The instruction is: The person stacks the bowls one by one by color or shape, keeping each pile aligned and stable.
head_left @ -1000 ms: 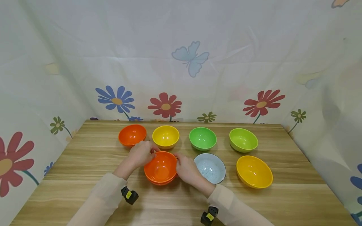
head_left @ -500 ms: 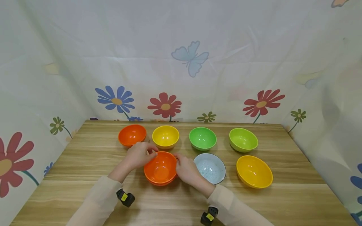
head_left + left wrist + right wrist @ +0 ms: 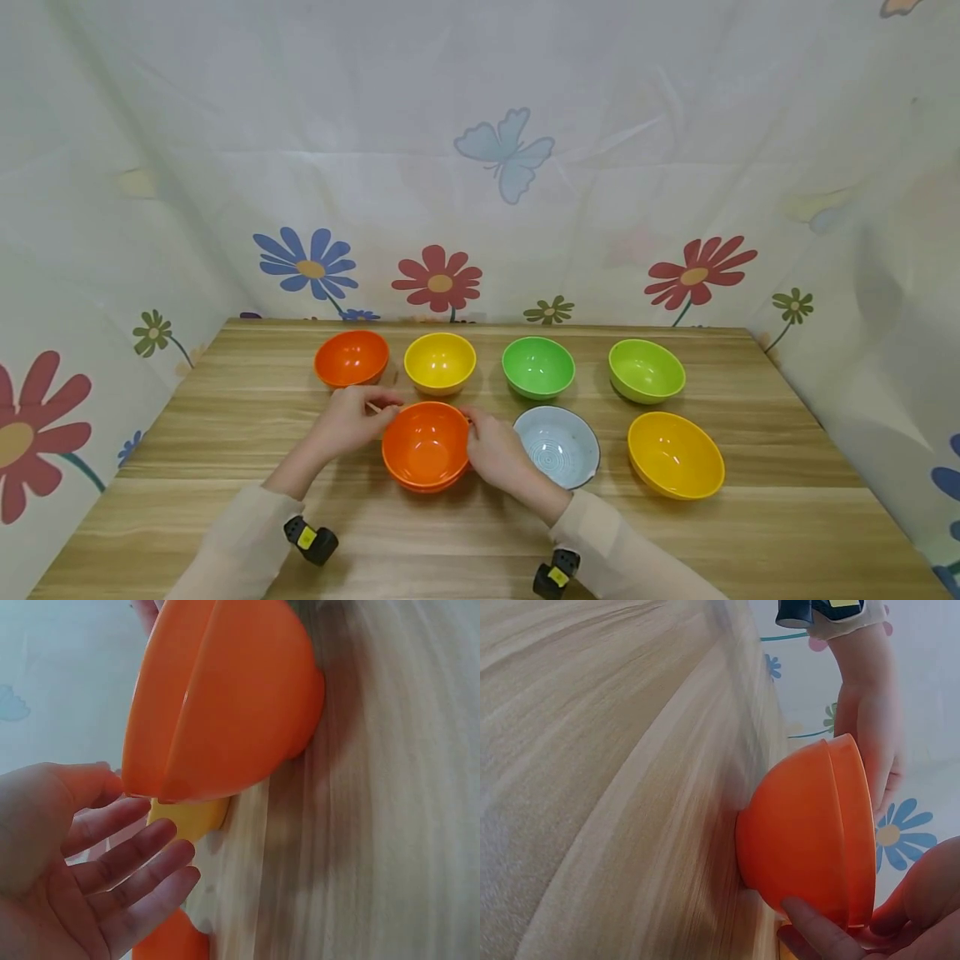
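Observation:
Two nested orange bowls (image 3: pixel 426 450) stand upright on the table in front of me, one inside the other; both rims show in the left wrist view, the outer bowl (image 3: pixel 247 705) nearer the wood. My right hand (image 3: pixel 495 448) grips the stack at its right side, and the right wrist view has a finger (image 3: pixel 819 928) lying along the outer wall. At the left side is my left hand (image 3: pixel 351 421), its fingers (image 3: pixel 142 851) loosely spread and its thumb tip right at the rim.
Behind stand a red-orange bowl (image 3: pixel 351 358), a yellow bowl (image 3: pixel 439 363), a green bowl (image 3: pixel 537 367) and a lime bowl (image 3: pixel 646 371). A pale blue bowl (image 3: pixel 557 447) and a deep yellow bowl (image 3: pixel 675 456) sit to the right. A flowered cloth (image 3: pixel 585 208) hangs behind the table.
My left hand has let go of the rim and moved left and toward me, its fingers loosening. The right hand and the bowls have stayed in place.

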A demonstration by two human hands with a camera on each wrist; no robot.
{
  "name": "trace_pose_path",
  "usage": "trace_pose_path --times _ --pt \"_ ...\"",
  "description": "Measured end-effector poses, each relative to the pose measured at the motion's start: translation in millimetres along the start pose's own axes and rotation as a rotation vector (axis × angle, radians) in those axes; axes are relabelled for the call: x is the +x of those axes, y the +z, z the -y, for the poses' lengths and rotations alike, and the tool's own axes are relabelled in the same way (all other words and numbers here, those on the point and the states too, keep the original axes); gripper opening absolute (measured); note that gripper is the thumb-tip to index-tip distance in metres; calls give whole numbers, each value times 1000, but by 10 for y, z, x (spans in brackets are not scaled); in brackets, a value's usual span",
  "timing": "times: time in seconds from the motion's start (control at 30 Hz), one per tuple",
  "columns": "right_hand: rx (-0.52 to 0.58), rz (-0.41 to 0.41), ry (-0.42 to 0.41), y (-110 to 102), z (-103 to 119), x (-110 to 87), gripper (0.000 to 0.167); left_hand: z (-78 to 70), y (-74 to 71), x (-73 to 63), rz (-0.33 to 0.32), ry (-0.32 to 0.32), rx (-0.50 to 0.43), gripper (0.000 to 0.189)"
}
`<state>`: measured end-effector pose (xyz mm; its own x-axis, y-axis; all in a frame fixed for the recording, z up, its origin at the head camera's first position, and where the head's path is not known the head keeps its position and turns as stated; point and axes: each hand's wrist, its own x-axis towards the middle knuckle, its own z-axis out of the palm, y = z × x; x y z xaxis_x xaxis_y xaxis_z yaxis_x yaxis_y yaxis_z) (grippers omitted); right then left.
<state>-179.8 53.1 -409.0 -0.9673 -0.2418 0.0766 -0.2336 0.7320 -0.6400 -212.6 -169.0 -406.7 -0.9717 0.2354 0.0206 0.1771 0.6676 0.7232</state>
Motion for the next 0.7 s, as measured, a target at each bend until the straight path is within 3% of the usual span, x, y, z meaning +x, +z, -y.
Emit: trace_pose_path --times 0.37,0.57,0.7 --pt "7 11 -2 0 -1 -3 32 120 2 -57 64 -72 -128 22" --pt "10 11 1 9 -7 -3 32 146 16 -104 168 -187 -350 32" --pt "10 13 4 12 -11 -1 33 172 29 -124 225 -198 -462 40"
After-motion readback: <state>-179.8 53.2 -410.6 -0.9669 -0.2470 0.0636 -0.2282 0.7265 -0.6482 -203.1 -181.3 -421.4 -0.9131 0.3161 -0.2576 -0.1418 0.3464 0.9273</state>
